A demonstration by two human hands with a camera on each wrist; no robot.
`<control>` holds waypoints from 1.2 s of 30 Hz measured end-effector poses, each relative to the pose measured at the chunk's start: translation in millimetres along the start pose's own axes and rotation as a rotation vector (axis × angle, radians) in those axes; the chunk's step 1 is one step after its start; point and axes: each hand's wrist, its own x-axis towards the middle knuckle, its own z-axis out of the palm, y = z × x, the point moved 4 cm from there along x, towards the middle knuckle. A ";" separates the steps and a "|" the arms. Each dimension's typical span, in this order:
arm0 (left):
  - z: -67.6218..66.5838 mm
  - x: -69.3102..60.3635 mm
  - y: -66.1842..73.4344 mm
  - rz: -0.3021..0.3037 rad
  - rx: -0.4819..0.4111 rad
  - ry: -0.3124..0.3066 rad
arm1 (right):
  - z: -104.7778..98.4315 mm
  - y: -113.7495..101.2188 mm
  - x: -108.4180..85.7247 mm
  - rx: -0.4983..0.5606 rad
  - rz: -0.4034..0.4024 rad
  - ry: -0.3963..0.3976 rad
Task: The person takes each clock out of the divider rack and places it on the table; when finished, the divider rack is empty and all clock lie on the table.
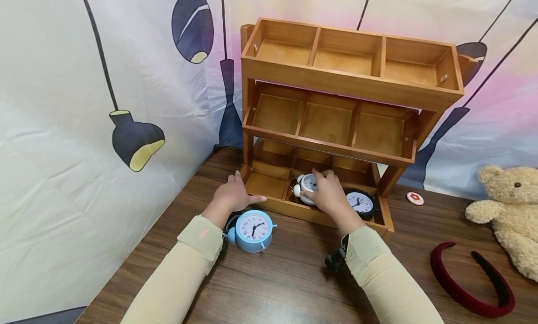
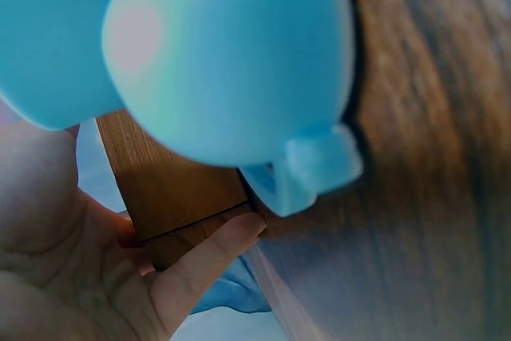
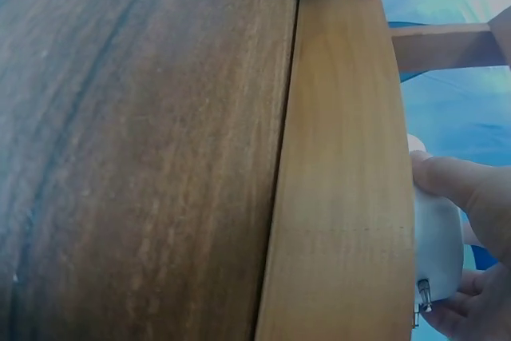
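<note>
Just right of frame centre, the fingers of the right hand (image 1: 329, 192) grasp the white clock (image 1: 310, 180), its bells (image 1: 297, 190) pointing left toward the left hand (image 1: 233, 194), whose fingers clasp the wooden rack (image 1: 307, 211).

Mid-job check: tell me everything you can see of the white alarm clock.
The white alarm clock has a round, smooth case, two white bells and a pale dial with dark hands, partly covered. The right wrist view shows a small metal fitting. Its dial faces up, bells toward the person's left, at the middle compartment of the bottom wooden tray. The right grip holds it between thumb and fingers. I cannot tell its material or whether it rests on the tray's floor.
</note>
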 end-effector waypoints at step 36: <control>1.5 0.1 -0.8 0.019 -0.015 -0.005 | -30.3 -23.8 -92.3 0.048 -0.162 0.091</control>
